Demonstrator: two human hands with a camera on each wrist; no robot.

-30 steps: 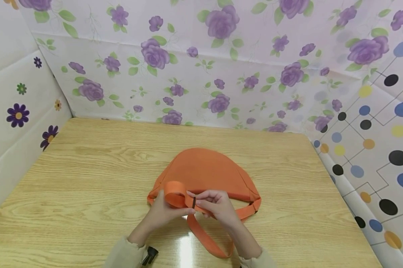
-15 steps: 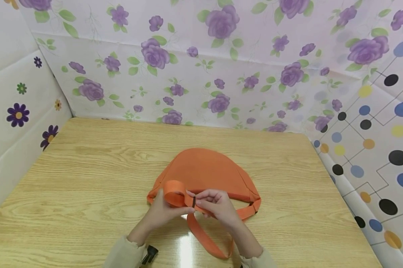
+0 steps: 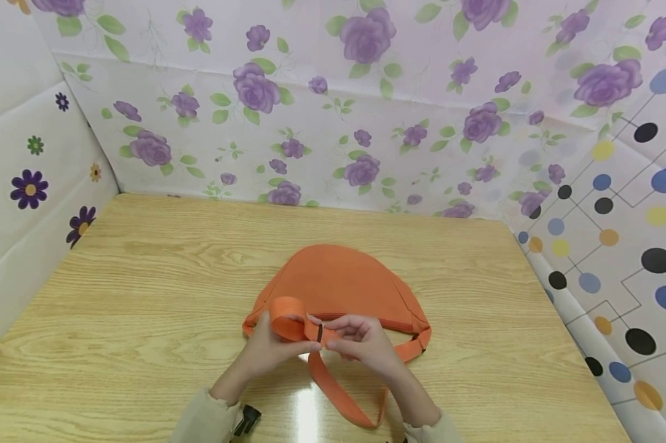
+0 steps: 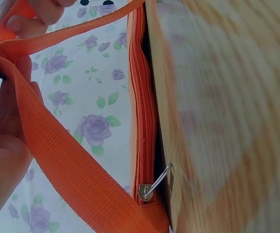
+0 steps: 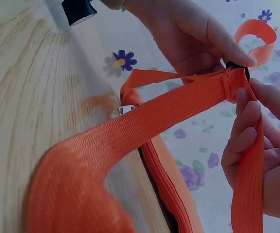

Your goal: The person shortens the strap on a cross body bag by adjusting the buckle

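Observation:
An orange waist bag [image 3: 333, 280] lies on the table, its zip side toward me. Just in front of it, both hands hold its orange webbing strap [image 5: 145, 114] at a black slide adjuster [image 3: 320, 333]. My left hand [image 3: 266, 351] grips strap and adjuster, thumb along the lower edge. A loop of webbing [image 3: 287, 306] stands up over that hand. My right hand [image 3: 366, 347] pinches the strap right beside the adjuster; in the right wrist view a length of webbing [image 5: 248, 189] runs down past its fingers. More strap hangs in a curve below the hands.
A black buckle [image 3: 248, 419] lies by the left sleeve at the table's near side. The bag's metal zip pull [image 4: 147, 191] shows in the left wrist view. Patterned sheets [image 3: 310, 123] enclose the wooden table [image 3: 172, 258] at the back and both sides.
My right hand has shifted slightly right, away from the adjuster, showing more webbing between them. The left hand and the bag have stayed almost still.

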